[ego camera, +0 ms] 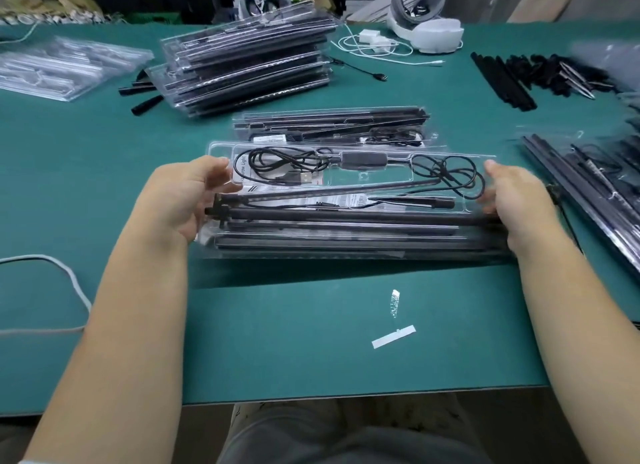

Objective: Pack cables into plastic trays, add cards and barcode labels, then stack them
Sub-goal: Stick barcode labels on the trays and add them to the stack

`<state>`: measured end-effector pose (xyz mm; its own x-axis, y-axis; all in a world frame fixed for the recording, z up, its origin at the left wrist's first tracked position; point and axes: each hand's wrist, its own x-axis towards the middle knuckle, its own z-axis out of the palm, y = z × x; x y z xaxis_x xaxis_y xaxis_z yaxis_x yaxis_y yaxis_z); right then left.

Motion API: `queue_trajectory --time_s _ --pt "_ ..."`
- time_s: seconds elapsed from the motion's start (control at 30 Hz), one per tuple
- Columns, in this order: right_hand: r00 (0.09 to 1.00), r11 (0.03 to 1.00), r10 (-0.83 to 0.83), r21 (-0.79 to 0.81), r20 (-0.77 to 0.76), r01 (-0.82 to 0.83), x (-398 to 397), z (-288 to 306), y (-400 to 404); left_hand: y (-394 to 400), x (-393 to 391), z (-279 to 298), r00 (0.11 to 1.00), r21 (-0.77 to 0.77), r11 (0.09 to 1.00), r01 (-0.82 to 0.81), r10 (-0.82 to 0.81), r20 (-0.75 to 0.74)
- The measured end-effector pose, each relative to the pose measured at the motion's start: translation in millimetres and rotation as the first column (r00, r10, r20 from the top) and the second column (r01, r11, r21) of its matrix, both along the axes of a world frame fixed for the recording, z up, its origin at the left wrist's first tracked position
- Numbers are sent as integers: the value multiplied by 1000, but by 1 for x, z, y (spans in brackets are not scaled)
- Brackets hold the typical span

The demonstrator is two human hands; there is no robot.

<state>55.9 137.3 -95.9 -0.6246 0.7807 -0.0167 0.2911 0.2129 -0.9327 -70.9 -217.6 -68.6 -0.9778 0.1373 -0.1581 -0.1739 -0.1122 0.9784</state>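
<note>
Both hands [183, 195] around clear tray [346, 200], card [244, 171] reading "Grow Light"

Even bright light, blurred warped edges

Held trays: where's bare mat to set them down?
Best patch: the green mat between the table's near edge and the held trays, bare but for two paper scraps. Also free: mid-left, between the white cord and the tall stack. Crowded: behind the held trays, and the right side with loose trays and black rods.
</note>
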Motion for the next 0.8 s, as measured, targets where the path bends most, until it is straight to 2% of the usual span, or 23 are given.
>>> queue_trajectory --time_s 0.13,0.23,0.3,0.37,0.47,0.6,0.67,0.8 --pt "999 973 35 228 -23 -28 8 3 2 -4 2 3 1000 -2 1000 19 -19 10" --pt "997 902 -20 431 80 -16 14 8 2 -8 2 5 1000 -53 998 -22 22 4" --pt "984 842 -37 536 177 -64 14 10 -1 -14 2 5 999 -194 981 24 -30 -31" --pt "950 815 33 541 311 -206 13 9 -6 -21 2 4 991 -325 940 101 -122 -47" --pt "860 755 177 495 478 -431 11 6 -12 -25 0 3 991 -341 936 87 -117 -67" --pt "886 738 271 510 375 -441 12 10 -17 -22 3 5 990 -293 956 23 -63 -129" --pt "863 739 349 459 366 -494 12 10 -21 -22 6 6 986 -324 946 -7 -48 -162" --pt "826 756 447 349 343 -554 16 9 -28 -27 9 12 995 -419 907 47 -79 -59"
